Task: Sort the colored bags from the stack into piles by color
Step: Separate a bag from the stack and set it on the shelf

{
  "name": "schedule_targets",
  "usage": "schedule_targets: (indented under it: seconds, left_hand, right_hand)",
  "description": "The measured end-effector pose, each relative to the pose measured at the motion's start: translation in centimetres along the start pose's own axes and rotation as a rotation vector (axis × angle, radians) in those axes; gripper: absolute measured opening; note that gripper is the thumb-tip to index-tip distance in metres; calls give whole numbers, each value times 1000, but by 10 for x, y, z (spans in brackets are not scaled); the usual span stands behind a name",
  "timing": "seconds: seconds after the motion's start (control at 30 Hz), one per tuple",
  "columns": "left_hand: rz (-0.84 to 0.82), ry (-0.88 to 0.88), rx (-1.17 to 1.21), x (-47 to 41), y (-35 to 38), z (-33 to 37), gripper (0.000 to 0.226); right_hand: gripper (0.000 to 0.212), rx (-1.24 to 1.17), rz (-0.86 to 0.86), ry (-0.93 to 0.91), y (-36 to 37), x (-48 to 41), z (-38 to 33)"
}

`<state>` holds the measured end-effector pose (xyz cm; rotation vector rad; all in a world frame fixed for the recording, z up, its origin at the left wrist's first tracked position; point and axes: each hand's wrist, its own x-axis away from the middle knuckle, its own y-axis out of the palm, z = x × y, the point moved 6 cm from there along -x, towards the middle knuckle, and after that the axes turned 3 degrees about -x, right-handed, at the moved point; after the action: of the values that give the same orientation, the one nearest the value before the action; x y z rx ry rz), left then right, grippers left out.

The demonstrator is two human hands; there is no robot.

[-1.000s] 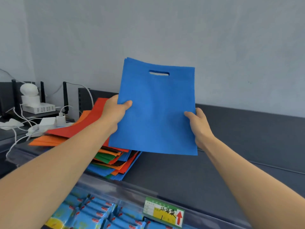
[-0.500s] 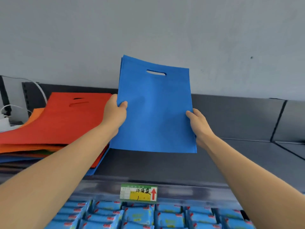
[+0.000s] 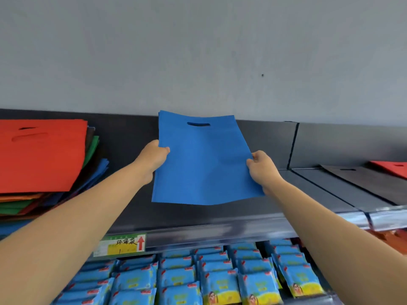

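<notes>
I hold a flat blue bag (image 3: 204, 164) with a cut-out handle slot over the middle of the dark shelf (image 3: 275, 146). My left hand (image 3: 154, 157) pinches its left edge and my right hand (image 3: 262, 168) pinches its right edge. The bag tilts back toward the wall, its lower edge just above the shelf. The mixed stack of bags (image 3: 41, 164) lies at the left, a red bag on top, with green, orange, blue and dark ones beneath. At the far right lie a black bag (image 3: 361, 181) and a red bag (image 3: 392, 168).
A grey wall rises behind the shelf. A divider (image 3: 293, 146) splits the shelf right of the blue bag. A price label (image 3: 121, 245) with a red arrow sits on the shelf's front rail. Several blue snack packets (image 3: 220, 280) fill the shelf below.
The blue bag has moved right, away from the stack, and tipped lower toward the shelf. My view has swung right, bringing the black and red bags at the far right into sight.
</notes>
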<state>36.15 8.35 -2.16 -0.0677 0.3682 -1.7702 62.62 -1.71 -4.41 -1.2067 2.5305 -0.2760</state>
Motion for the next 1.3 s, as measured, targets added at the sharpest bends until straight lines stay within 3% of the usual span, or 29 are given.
schedule_targets:
  seconds: [0.2,0.37,0.67,1.17,1.3]
  left_hand:
    - [-128,-11,-124,11,89,22,25]
    - [-59,15,-152,16,153,32,20]
    - [-97,18,-102,28,262,49,20]
    - [-205,-102,-140,-32,369,39,19]
    - [-249,-188,-162,-34,386,29,21]
  right_hand:
    - [13,37,33,31,-84,-14,37]
    - [16,42,67,30,-153,-29,71]
    - [16,75,124,82,-248,-51,121]
    - [11,161,99,246,-304,-146,185]
    - [32,284,57,307,-308,-166,206]
